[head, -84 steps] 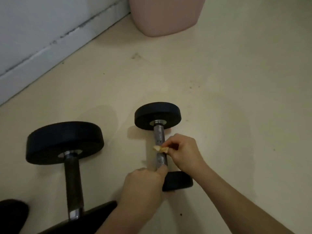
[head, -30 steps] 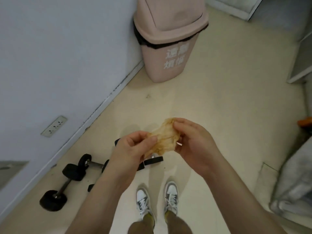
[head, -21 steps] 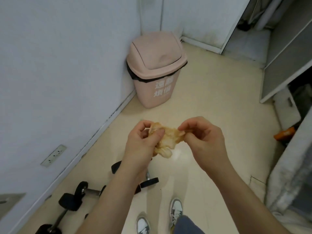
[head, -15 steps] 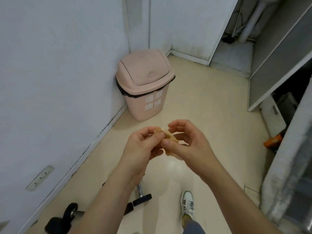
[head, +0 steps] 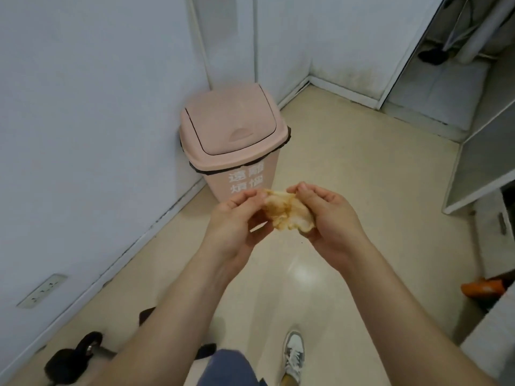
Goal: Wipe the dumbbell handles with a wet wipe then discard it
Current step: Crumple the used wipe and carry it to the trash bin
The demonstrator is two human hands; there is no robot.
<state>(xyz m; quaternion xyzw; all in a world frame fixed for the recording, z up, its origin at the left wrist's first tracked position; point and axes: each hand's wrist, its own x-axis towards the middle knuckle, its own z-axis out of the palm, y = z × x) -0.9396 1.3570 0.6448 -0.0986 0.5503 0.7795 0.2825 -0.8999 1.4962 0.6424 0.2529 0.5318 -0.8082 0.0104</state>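
A crumpled, yellow-brown stained wet wipe (head: 287,211) hangs in front of me at chest height. My left hand (head: 237,222) pinches its left edge and my right hand (head: 328,215) grips its right side, fingers curled round it. Just beyond the hands stands a pink swing-lid bin (head: 231,143) with a black liner, lid closed, against the left wall. Black dumbbells (head: 75,358) lie on the floor at the lower left, partly hidden by my left forearm; a second dumbbell's plates (head: 206,351) show beside that arm.
White walls run along the left and behind the bin. A wall socket (head: 41,291) sits low on the left. A grey cabinet edge (head: 473,174) and an orange object (head: 483,288) are on the right. My sneaker (head: 292,355) stands on the beige floor.
I have stood up from the dumbbell and come nearer the bin. Both hands now hold the wipe in the air and keep bunching it.
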